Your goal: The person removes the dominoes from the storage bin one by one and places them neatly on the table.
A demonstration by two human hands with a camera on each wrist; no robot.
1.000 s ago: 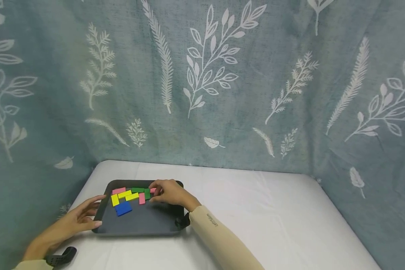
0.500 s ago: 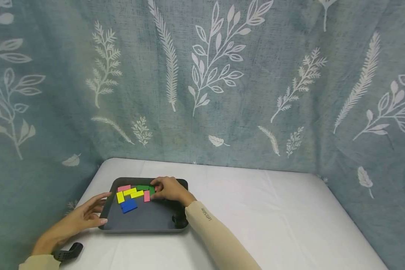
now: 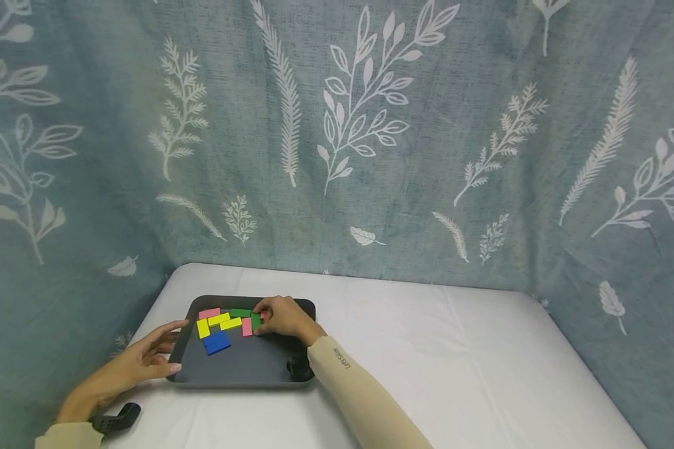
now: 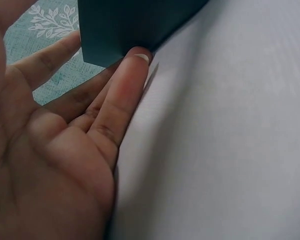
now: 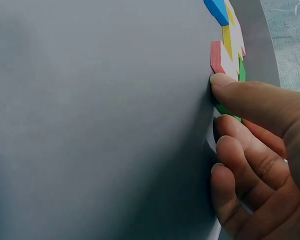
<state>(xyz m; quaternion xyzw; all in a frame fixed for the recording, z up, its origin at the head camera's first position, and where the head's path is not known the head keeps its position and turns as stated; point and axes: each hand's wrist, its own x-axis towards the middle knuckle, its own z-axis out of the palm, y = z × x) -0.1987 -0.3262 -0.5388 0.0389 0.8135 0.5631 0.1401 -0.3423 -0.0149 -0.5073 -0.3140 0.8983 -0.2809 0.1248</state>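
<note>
A dark grey tray (image 3: 247, 365) lies on the white table, with flat coloured blocks grouped in its back left part. My right hand (image 3: 283, 317) pinches a green block (image 3: 256, 321) between thumb and fingers; a pink block (image 3: 263, 315) shows partly behind the fingers. Left of the hand lie another pink block (image 3: 247, 327) and a second green block (image 3: 239, 313). In the right wrist view, the thumb (image 5: 230, 87) sits close to a pink block (image 5: 222, 57). My left hand (image 3: 137, 362) rests its relaxed fingers against the tray's left side, the thumb at the near corner.
Several yellow blocks (image 3: 219, 319), blue pieces (image 3: 217, 342) and a pink block (image 3: 210, 313) lie further left in the tray. White cloth (image 3: 427, 362) covers the table to the right. A leaf-patterned curtain (image 3: 292, 237) hangs behind and at both sides.
My right hand has shifted slightly left within the tray, its fingers coming over the green block. The left hand stays at the tray's side. The head view has moved a little.
</note>
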